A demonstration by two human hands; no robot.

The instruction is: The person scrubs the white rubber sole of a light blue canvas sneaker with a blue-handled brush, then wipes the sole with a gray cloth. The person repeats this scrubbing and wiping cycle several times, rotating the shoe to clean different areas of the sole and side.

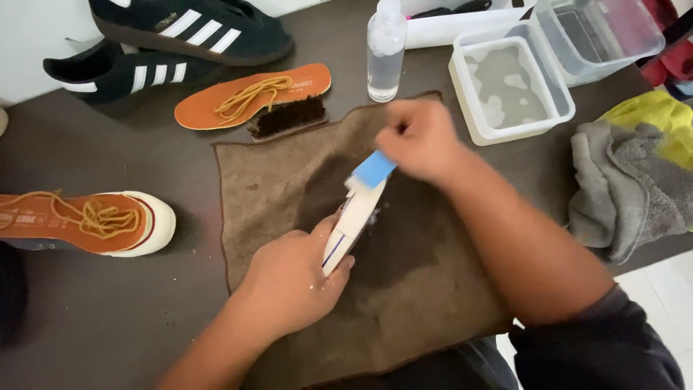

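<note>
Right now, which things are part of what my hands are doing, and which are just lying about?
In use:
left hand holding white shoe
right hand with blue brush
brown towel

Lying about:
dark sneakers
orange insole
bristle brush
clear bottle
water tub
grey cloth

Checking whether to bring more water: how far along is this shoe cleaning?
Done: orange insole with yellow laces already lies out beside the brown brush, and the brown towel shows a dark wet patch. In hand: left hand holds a white shoe on edge while right hand rubs it with a blue sponge. Left: the dark striped shoes sit apart; whether they are cleaned cannot be told.
</note>
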